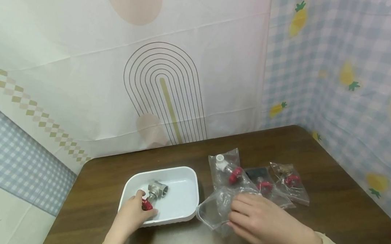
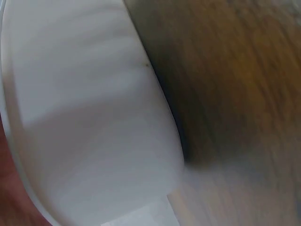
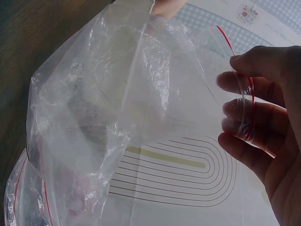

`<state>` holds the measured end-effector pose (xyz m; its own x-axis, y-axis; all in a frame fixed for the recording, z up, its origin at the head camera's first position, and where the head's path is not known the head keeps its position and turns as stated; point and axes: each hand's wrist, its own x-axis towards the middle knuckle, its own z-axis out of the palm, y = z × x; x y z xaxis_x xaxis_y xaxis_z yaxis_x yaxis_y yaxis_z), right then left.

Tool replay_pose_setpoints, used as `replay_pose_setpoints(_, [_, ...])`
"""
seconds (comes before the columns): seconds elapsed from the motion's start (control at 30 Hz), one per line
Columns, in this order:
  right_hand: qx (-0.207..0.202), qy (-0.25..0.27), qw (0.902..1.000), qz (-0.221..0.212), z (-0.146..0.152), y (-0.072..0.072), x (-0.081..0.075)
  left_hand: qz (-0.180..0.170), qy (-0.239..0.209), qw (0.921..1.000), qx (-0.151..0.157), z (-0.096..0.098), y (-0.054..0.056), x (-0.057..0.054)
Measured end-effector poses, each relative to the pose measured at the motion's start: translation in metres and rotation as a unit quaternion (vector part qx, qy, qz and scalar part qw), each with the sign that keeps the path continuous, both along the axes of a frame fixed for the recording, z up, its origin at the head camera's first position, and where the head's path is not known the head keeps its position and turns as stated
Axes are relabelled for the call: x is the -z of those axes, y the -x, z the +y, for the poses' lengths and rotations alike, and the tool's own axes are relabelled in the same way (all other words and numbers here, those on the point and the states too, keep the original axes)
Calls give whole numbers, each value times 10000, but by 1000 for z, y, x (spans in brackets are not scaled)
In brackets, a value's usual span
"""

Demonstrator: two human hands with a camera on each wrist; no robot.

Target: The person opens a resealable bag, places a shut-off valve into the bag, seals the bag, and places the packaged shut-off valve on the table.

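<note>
In the head view, a metal valve (image 1: 158, 189) with a red handwheel lies in a white plastic tray (image 1: 192, 195). My left hand (image 1: 130, 215) grips the red handwheel (image 1: 147, 204) over the tray's front left side. The left wrist view is filled by the tray's outer wall (image 2: 94, 117). My right hand (image 1: 258, 219) holds a clear zip bag (image 1: 212, 210) by its mouth, right of the tray. In the right wrist view, the fingers of the right hand (image 3: 263, 103) hold the bag's red-striped edge, and the transparent bag (image 3: 108, 84) hangs with nothing seen inside.
Three bagged valves with red handwheels lie on the brown table (image 1: 100, 184) at the right: one with a white fitting (image 1: 221, 162), a middle bag (image 1: 263, 184) with a dark piece, and a bag (image 1: 293, 183) with a brass-coloured part. Patterned cloth (image 1: 229, 80) hangs behind.
</note>
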<state>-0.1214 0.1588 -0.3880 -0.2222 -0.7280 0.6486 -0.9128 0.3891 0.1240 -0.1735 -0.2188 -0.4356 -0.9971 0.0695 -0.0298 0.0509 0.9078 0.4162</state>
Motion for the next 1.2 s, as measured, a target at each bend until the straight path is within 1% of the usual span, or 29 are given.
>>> replay_pose_setpoints(0.1, [-6,14,10000,29,0,0,0,73,-56,10000,7,0,0,1])
replay_pose_setpoints(0.2, [-15,25,10000,59,0,0,0,180,-147,9997,-58,0,-1,2])
replay_pose_setpoints(0.3, [-7,5,10000,62,0,0,0,313,-229,9992,-122,-1,-4,4])
replay_pose_setpoints(0.4, [-12,-10,10000,44,0,1,0,465,-251,9984,-175,-2,-7,2])
replay_pose_setpoints(0.47, [-14,-24,10000,39,0,1,0,652,-212,9974,-203,-1,-8,1])
replay_pose_setpoints(0.57, [-1,-36,10000,34,1,1,0,1125,-159,9934,-146,1,-9,-4])
replay_pose_setpoints(0.67, [12,-53,10000,69,1,2,0,1608,-170,9868,60,4,-8,-8])
replay_pose_setpoints(0.73, [14,-53,9999,91,1,2,-1,1769,-160,9839,201,7,-9,-11])
replay_pose_setpoints(0.8, [10,-49,9999,112,2,2,-1,1793,-94,9832,324,9,-10,-15])
replay_pose_setpoints(0.9, [-4,-34,9999,135,2,2,-2,1734,68,9837,466,13,-12,-20])
replay_pose_setpoints(1.03, [-5,-32,9999,152,2,1,-2,1629,256,9839,685,19,-13,-24])
replay_pose_setpoints(1.13, [14,-31,9999,135,3,1,-2,1489,273,9848,853,25,-12,-25])
replay_pose_setpoints(1.2, [21,-23,9999,124,3,1,-2,1369,179,9863,900,28,-10,-26])
